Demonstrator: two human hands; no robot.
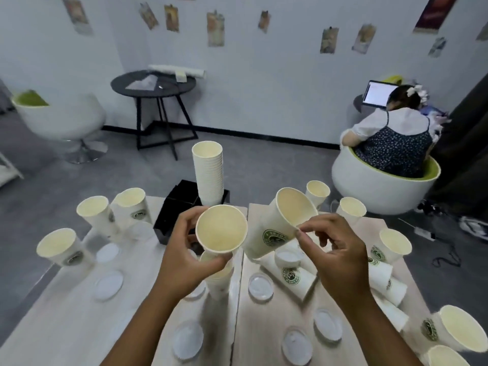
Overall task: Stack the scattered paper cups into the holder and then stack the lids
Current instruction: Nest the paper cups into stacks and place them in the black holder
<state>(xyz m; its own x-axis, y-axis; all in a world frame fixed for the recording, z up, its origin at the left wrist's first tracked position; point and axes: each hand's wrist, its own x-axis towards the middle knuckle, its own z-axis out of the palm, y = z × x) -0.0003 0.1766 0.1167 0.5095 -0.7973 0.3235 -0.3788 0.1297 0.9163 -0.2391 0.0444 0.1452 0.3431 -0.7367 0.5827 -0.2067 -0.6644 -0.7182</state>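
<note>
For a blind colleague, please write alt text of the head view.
Left hand grips a short cup stack; right hand pinches a tilted paper cup. Behind, a tall stack stands in the black holder; lids lie around.

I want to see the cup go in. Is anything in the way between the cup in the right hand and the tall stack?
Nothing visible blocks it. The right hand pinches the tilted cup, and the air up to the tall stack in the black holder looks open. The left hand holds another cup nearby.
</note>
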